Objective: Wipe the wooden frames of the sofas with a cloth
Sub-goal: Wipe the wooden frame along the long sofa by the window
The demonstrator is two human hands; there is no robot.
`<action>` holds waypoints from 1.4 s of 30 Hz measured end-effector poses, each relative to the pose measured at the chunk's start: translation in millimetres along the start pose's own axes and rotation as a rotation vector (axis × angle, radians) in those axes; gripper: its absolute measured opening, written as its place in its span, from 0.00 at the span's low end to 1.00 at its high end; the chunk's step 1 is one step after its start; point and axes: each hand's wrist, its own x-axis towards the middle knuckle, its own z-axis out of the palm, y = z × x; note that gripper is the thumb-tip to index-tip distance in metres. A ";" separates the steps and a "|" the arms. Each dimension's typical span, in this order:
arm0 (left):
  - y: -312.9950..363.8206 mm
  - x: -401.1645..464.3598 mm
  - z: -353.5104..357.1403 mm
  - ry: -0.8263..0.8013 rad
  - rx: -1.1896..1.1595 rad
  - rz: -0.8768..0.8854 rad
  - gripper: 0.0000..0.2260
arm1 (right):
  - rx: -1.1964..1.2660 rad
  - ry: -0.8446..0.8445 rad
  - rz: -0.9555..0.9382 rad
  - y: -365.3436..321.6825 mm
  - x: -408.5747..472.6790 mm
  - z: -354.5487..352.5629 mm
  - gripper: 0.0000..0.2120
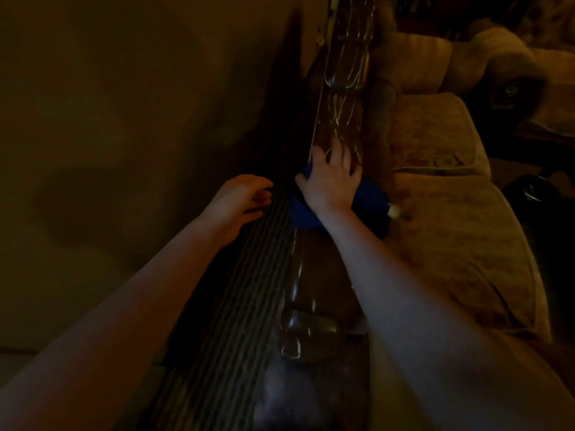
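**Cloth on the sofa's wood rail, right hand on top**

Dim room, head view looks down along the sofa back. The glossy wood frame (343,73) runs from the bottom centre up to the top edge, w/ carved bumps catching light. Blue cloth (371,197) lies across the frame about halfway along it, spilling over the rail's right side toward the cushions (451,213); a small white tag shows at its right end. Right hand (331,178) lies palm-down on the cloth, fingers spread and bent a little, tips reaching past the cloth onto bare wood; thumb on the rail's left edge. It presses rather than grabs, as far as the light lets me tell. Left hand (241,197) rests on the ribbed back panel (236,306) just left of the rail, fingers loosely curled, holding nothing. Plain wall (124,119) fills the left side. Rolled arm of another seat (497,57) near top right corner, too dark for detail.
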 end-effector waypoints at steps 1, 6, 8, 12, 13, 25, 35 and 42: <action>4.2 9.0 2.0 -0.012 0.028 0.018 0.06 | -0.002 -0.023 0.032 -1.4 15.3 2.6 0.30; 19.5 48.9 8.4 -0.063 0.204 0.161 0.07 | -0.063 -0.040 0.063 0.0 -2.7 -1.5 0.38; 24.0 70.4 9.0 -0.071 0.229 0.222 0.08 | -0.083 -0.025 0.061 0.0 -49.7 -2.0 0.41; 28.7 104.6 10.9 -0.148 0.248 0.306 0.06 | -0.116 0.051 0.265 -16.4 -98.5 8.8 0.45; 29.3 111.9 10.8 -0.181 0.265 0.317 0.06 | -0.132 0.031 0.345 -19.3 -88.1 10.9 0.45; 48.0 189.4 -11.9 -0.510 0.661 0.384 0.04 | -0.108 0.011 0.589 -17.8 67.0 18.9 0.46; 80.7 203.2 35.6 -0.727 0.980 0.835 0.06 | -0.214 -0.002 0.682 -10.4 16.2 17.4 0.43; 102.0 237.9 75.0 -0.642 1.063 0.890 0.09 | 0.320 -0.080 0.659 55.8 124.2 18.8 0.41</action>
